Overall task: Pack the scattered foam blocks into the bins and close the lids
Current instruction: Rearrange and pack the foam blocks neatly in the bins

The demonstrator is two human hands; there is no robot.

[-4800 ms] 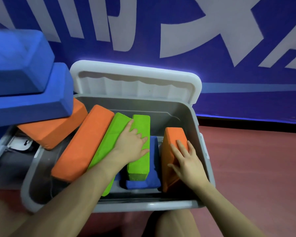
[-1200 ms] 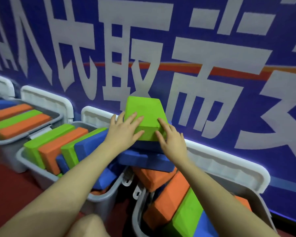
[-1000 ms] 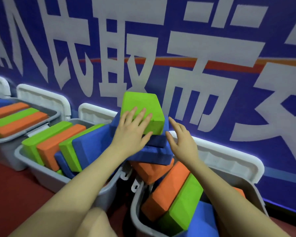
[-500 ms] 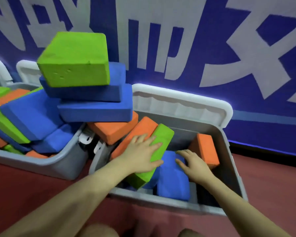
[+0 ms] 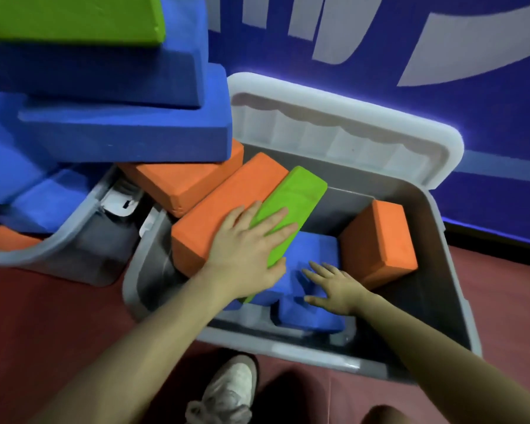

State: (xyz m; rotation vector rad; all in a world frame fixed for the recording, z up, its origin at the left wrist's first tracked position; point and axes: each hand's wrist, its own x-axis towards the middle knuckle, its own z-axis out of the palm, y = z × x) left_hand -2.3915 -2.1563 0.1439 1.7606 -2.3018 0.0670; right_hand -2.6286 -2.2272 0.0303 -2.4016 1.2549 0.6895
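Foam looks light and slightly squashy. Left hand [image 5: 245, 255] presses flat on the green block [image 5: 291, 215]; right hand [image 5: 334, 289], fingers spread, seemingly rests on the blue block [image 5: 315, 252]. Best gripped across long sides.

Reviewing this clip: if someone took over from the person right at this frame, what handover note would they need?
Left hand: open, fingers flat across the green block and the orange block beside it.
Right hand: open, resting on a blue block low in the grey bin.
Another orange block leans at the bin's right end.
Lid stands open at the back.
Left: a blue and green stack sits piled above the neighbouring bin, overhanging this one.
To do: settle the blocks, pack the stack, close lids.
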